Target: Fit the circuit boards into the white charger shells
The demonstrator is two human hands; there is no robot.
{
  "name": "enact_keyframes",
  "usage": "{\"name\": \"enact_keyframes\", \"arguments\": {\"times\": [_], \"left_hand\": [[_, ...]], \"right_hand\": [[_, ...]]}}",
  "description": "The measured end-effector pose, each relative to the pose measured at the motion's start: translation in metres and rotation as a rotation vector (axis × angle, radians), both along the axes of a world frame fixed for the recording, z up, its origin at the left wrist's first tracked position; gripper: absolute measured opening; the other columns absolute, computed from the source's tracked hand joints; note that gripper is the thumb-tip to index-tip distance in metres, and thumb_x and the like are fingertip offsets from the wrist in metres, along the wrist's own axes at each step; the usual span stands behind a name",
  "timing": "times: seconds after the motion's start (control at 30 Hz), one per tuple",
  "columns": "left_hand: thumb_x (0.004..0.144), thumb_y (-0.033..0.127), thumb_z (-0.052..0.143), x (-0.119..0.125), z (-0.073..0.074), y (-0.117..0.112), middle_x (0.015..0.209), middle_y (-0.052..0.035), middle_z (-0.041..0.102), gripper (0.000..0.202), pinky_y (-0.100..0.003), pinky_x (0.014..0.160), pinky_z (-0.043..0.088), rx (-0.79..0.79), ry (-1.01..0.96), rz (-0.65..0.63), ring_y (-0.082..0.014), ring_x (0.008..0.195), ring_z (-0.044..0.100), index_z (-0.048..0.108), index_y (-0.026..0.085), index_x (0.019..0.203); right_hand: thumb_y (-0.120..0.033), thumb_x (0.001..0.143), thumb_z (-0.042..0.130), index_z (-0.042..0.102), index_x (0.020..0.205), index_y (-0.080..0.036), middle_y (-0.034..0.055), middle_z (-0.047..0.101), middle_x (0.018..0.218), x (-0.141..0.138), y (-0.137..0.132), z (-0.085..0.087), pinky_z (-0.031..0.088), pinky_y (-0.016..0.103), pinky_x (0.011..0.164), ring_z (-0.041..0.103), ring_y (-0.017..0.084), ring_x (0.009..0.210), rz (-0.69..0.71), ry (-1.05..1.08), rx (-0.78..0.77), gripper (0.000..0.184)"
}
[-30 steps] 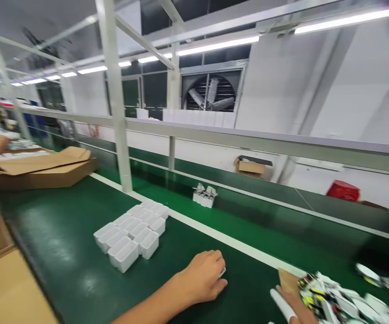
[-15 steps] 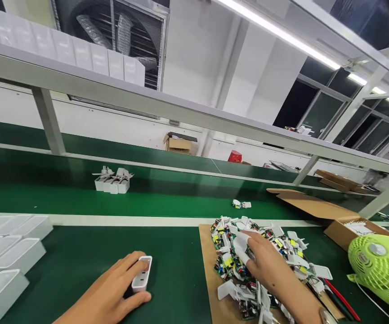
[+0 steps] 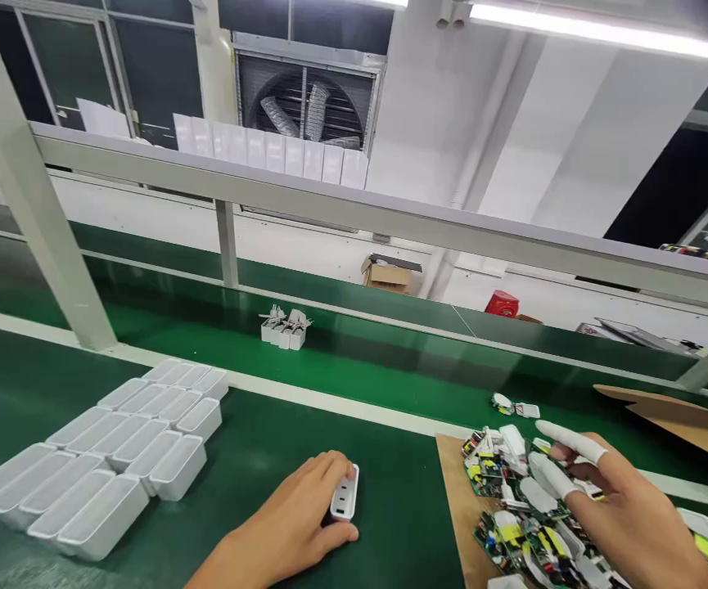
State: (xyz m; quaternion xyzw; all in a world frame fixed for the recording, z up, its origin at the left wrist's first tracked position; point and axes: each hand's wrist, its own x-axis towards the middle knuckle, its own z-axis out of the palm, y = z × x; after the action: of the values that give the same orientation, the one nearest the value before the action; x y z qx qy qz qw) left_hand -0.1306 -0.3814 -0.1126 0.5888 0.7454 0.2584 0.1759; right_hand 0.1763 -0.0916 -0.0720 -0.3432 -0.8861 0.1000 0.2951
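Left hand [image 3: 289, 515] curled partly closed, fingers and thumb around a white casing [image 3: 344, 495] with dark slots, which rests on the green bench [image 3: 399, 499] at its fingertips. Right hand [image 3: 599, 483] partly open, 2 white-covered digits parted, over a heap of circuit boards [image 3: 513, 536] on brown cardboard [image 3: 452, 474]; cannot tell whether its curled fingers touch a board. White tubs [image 3: 101, 466] in rows left of left hand; small white cluster [image 3: 284, 331] well beyond it.
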Motion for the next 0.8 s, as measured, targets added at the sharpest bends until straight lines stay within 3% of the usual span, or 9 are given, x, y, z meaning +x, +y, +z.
{"name": "enact_keyframes", "arguments": {"times": [0.13, 0.23, 0.3, 0.37, 0.43, 0.57, 0.63, 0.7, 0.8], "left_hand": [[0.087, 0.024, 0.076, -0.005, -0.006, -0.001, 0.134, -0.0097, 0.067, 0.050, -0.044, 0.102, 0.055, 0.029, -0.025, 0.049, -0.0318, 0.120, 0.066, 0.053, 0.025, 0.133], [0.088, 0.026, 0.076, -0.011, -0.014, -0.001, 0.150, -0.0125, 0.061, 0.071, -0.050, 0.114, 0.050, 0.064, -0.006, 0.085, -0.0346, 0.136, 0.060, 0.042, 0.027, 0.151], [0.089, 0.026, 0.075, -0.014, -0.017, 0.000, 0.155, -0.0136, 0.058, 0.081, -0.053, 0.118, 0.046, 0.061, 0.016, 0.097, -0.0351, 0.141, 0.057, 0.035, 0.027, 0.159], [0.089, 0.026, 0.074, -0.015, -0.018, 0.000, 0.155, -0.0142, 0.058, 0.083, -0.054, 0.119, 0.046, 0.033, 0.028, 0.088, -0.0350, 0.141, 0.057, 0.034, 0.026, 0.162], [0.089, 0.027, 0.074, -0.016, -0.018, 0.001, 0.156, -0.0149, 0.058, 0.084, -0.055, 0.119, 0.046, 0.003, 0.027, 0.075, -0.0352, 0.142, 0.057, 0.034, 0.024, 0.163], [0.091, 0.030, 0.074, -0.015, -0.017, 0.002, 0.159, -0.0140, 0.056, 0.084, -0.055, 0.118, 0.048, -0.010, 0.010, 0.060, -0.0356, 0.143, 0.056, 0.034, 0.025, 0.165], [0.091, 0.033, 0.075, -0.016, -0.018, 0.002, 0.158, -0.0132, 0.057, 0.085, -0.054, 0.116, 0.050, -0.007, 0.001, 0.068, -0.0358, 0.141, 0.058, 0.034, 0.028, 0.165], [0.090, 0.035, 0.076, -0.017, -0.021, 0.002, 0.157, -0.0122, 0.059, 0.086, -0.054, 0.116, 0.051, -0.001, -0.005, 0.082, -0.0363, 0.141, 0.058, 0.035, 0.030, 0.165], [0.088, 0.038, 0.079, -0.019, -0.026, 0.001, 0.155, -0.0106, 0.061, 0.087, -0.055, 0.116, 0.050, 0.010, -0.009, 0.100, -0.0375, 0.141, 0.059, 0.037, 0.032, 0.165]], "right_hand": [[-0.030, 0.099, 0.057, 0.067, 0.128, -0.025, 0.0082, 0.072, 0.109, -0.057, -0.063, -0.017, 0.062, 0.033, 0.081, 0.073, 0.023, 0.091, 0.293, 0.064, 0.053, 0.032], [-0.006, 0.095, 0.048, 0.068, 0.125, -0.022, 0.0107, 0.072, 0.110, -0.105, -0.112, -0.046, 0.062, 0.039, 0.087, 0.070, 0.026, 0.100, 0.503, -0.050, 0.181, 0.040], [-0.002, 0.089, 0.055, 0.070, 0.115, -0.020, 0.0121, 0.072, 0.118, -0.123, -0.131, -0.061, 0.060, 0.049, 0.095, 0.068, 0.030, 0.107, 0.563, -0.148, 0.235, 0.035], [-0.005, 0.084, 0.065, 0.068, 0.122, -0.017, 0.0145, 0.066, 0.137, -0.128, -0.135, -0.065, 0.052, 0.059, 0.110, 0.061, 0.036, 0.126, 0.607, -0.210, 0.192, 0.040], [-0.007, 0.081, 0.069, 0.058, 0.142, -0.014, 0.0168, 0.053, 0.156, -0.124, -0.129, -0.062, 0.043, 0.061, 0.121, 0.046, 0.038, 0.146, 0.624, -0.248, 0.096, 0.062], [-0.006, 0.085, 0.060, 0.032, 0.163, -0.013, 0.0166, 0.036, 0.170, -0.116, -0.108, -0.056, 0.034, 0.061, 0.127, 0.026, 0.034, 0.161, 0.633, -0.361, -0.073, 0.082], [-0.008, 0.090, 0.056, 0.035, 0.162, -0.016, 0.0160, 0.041, 0.168, -0.113, -0.104, -0.060, 0.043, 0.061, 0.122, 0.040, 0.034, 0.154, 0.612, -0.414, -0.141, 0.076], [-0.018, 0.094, 0.059, 0.050, 0.152, -0.017, 0.0183, 0.055, 0.154, -0.111, -0.102, -0.065, 0.054, 0.062, 0.109, 0.060, 0.037, 0.134, 0.518, -0.438, -0.181, 0.058], [-0.036, 0.094, 0.069, 0.062, 0.139, -0.016, 0.0205, 0.058, 0.148, -0.104, -0.101, -0.069, 0.051, 0.065, 0.109, 0.059, 0.041, 0.132, 0.445, -0.372, -0.163, 0.050]]}}
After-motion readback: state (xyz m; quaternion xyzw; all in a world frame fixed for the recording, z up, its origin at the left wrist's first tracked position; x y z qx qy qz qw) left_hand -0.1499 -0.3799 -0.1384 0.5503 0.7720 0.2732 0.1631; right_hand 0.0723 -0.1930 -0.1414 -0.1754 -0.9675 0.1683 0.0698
